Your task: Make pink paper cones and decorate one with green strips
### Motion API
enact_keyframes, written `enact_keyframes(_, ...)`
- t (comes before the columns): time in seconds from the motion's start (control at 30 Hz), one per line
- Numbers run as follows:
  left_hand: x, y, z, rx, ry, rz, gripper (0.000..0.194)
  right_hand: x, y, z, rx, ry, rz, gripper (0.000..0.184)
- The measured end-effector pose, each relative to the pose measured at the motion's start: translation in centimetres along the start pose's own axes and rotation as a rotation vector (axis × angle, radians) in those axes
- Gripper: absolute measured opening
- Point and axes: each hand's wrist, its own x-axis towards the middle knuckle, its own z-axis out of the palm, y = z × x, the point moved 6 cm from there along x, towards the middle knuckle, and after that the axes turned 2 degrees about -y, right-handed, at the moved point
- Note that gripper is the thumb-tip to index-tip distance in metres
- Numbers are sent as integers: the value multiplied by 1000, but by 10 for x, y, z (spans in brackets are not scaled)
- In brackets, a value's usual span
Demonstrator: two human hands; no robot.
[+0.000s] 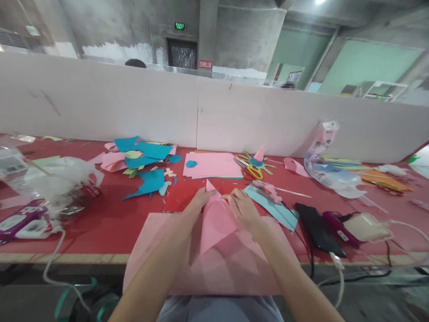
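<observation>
A sheet of pink paper (217, 223), rolled into a cone with its point away from me, is between my hands. My left hand (203, 197) grips it near the tip from the left. On the other side, my right hand (241, 205) has bent fingers pressed to the cone's upper right edge. Beneath lies a larger pink sheet (157, 250) reaching over the table's front edge. A red sheet (179, 192) is just behind it. To the right, a pink glue gun (271, 191) rests on a light blue paper strip (275, 212).
Scissors (254, 172) lie by a small pink cone (260, 154) with green strips. Blue paper scraps (150, 154) are piled at the back left. A plastic bag (56, 179) sits left, a black phone (318, 228) right. A white partition (134, 103) borders the table's back.
</observation>
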Motion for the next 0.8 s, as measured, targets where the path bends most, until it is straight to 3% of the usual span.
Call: enact_keyframes(0.8,-4,3,2,27,-6,11,30,-8,5,4,66,38,21,37)
